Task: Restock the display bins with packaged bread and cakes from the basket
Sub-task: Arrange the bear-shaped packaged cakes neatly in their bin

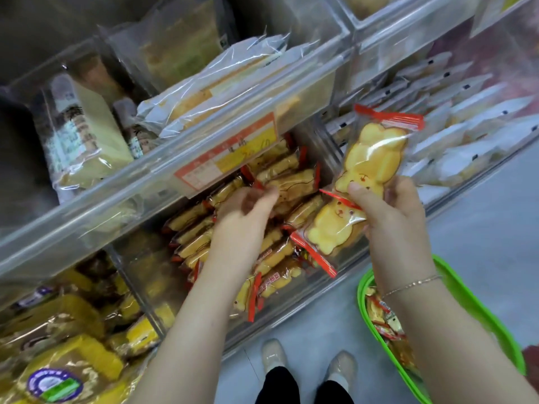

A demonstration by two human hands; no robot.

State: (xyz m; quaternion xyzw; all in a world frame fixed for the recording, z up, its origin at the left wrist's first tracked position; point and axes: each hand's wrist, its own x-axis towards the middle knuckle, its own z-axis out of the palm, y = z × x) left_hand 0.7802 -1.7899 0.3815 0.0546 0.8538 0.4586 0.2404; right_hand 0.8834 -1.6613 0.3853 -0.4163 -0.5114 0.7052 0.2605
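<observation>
Right hand (388,211) is gripping two bear-shaped cake packets (367,161) at their middle, above the right end of the clear bin (291,304), while the left hand (248,211), fingers loosely spread, is reaching into the stacked packets; likely light, soft, crushable, with slippery film, best held by the edges.

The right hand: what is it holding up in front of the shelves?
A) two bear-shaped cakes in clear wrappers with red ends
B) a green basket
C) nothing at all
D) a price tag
A: the right hand grips two bear-shaped cakes in clear wrappers with red ends, one above the thumb and one below, while the green basket sits on the floor.
</observation>
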